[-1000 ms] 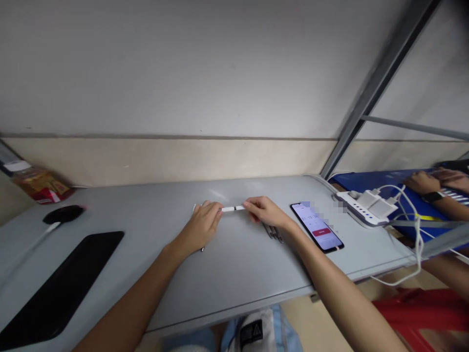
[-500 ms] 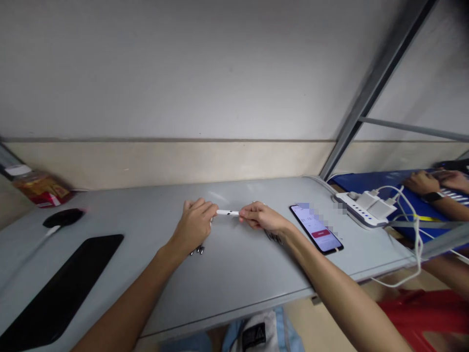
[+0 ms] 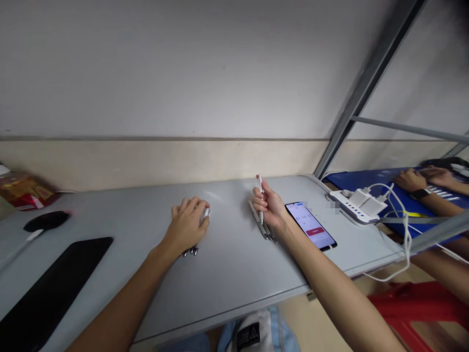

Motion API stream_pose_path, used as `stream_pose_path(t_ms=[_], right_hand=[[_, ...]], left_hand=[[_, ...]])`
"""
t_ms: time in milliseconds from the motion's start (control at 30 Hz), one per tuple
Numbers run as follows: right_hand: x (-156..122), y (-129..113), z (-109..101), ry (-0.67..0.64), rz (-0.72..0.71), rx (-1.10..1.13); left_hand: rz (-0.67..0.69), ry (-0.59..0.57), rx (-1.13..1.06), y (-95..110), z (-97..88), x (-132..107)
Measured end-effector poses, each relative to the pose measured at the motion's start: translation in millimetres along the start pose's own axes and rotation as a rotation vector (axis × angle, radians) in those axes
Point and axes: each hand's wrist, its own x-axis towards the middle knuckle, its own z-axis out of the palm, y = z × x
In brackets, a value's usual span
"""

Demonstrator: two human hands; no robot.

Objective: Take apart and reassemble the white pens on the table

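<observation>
My right hand (image 3: 270, 203) is closed around a white pen (image 3: 261, 198), held nearly upright with its metal tip down and the thumb at its top end. Below that hand, several grey-white pens (image 3: 259, 222) lie side by side on the desk. My left hand (image 3: 188, 220) is low over the desk further left, fingers bent. A white pen end (image 3: 207, 212) shows between its thumb and forefinger; the rest is hidden by the hand. Several silver pen tips (image 3: 190, 252) stick out from under the left wrist.
Right of the pens lies a lit phone (image 3: 311, 227), then a white power strip (image 3: 357, 208) with plugs and cables. At left are a black mat (image 3: 58, 288), a black round object (image 3: 46, 221) with a white cable, and a red-labelled bottle (image 3: 27, 190). A co-worker's hands (image 3: 421, 180) are beyond the metal frame.
Both hands were together on one pen held level. They have moved apart: the right hand now has the pen upright, and the left has come down to the left over the other pens.
</observation>
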Motion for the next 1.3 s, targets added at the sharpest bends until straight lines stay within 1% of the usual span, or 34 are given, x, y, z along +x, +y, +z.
stream_pose_path(t_ms=[167,367,667,833,967,1300], right_hand=[[-1.7,-1.2,0.6,-0.012,-0.033,-0.066],[-1.5,0.7,1.6,-0.047,-0.014,-0.022],[-0.7,2.5,1.2,-0.023,-0.007,-0.097],[-1.6,2.5,2.3,-0.045,-0.019,-0.111],[-2.6,1.9,4.6,-0.033,-0.016,-0.147],[-2.2,2.1,3.9,-0.017,-0.014,-0.147]], left_hand=[[-0.054,-0.058,0.04,-4.5,4.7,-1.1],[-0.076,-0.086,0.015,-4.3,6.6,-1.5],[-0.072,-0.095,0.004,0.3,8.9,-2.8],[-0.076,-0.094,-0.028,2.7,8.5,-3.2],[-0.068,-0.103,-0.048,3.9,8.6,-3.2],[-0.052,-0.096,-0.037,3.5,11.8,-4.2]])
